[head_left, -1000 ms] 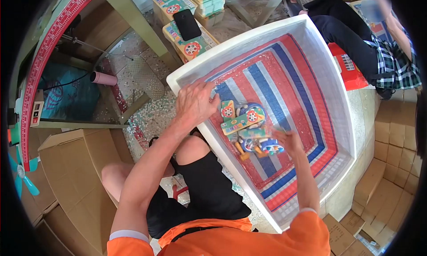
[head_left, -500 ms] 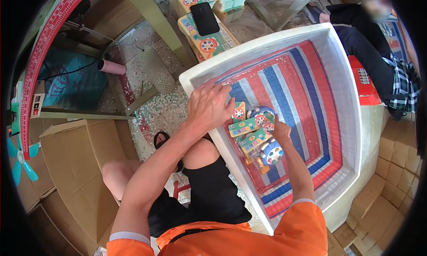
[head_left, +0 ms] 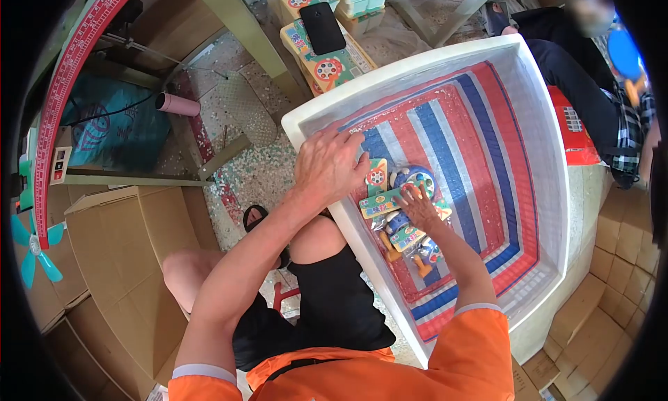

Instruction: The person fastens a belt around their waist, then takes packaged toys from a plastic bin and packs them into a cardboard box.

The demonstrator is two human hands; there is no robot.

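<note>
My right hand [head_left: 419, 207] lies over the toy packs inside the white bin, its fingers spread and touching them. Blue, white and orange toys in clear wrap carry green-and-yellow cards; one card [head_left: 378, 206] shows left of my fingers, and a blue toy [head_left: 397, 223] pokes out below them. Part of the pile is hidden under this hand. Across the near-left rim of the white bin [head_left: 376, 272] rests my left hand [head_left: 328, 163], its fingers loosely bent over the inside and the thumb apart. It holds nothing that I can see.
A striped sheet [head_left: 456, 157] lines the bin. Beyond it, a black phone [head_left: 322, 28] lies on stacked printed boxes [head_left: 327, 70]. Cardboard boxes [head_left: 104, 262] stand at left, more [head_left: 626, 262] at right. Another person [head_left: 577, 74] sits at upper right, near a red package [head_left: 572, 126].
My right hand has shifted a little left and its fingers have spread over the packs. The lower pack has moved and turned. My left hand stays on the rim.
</note>
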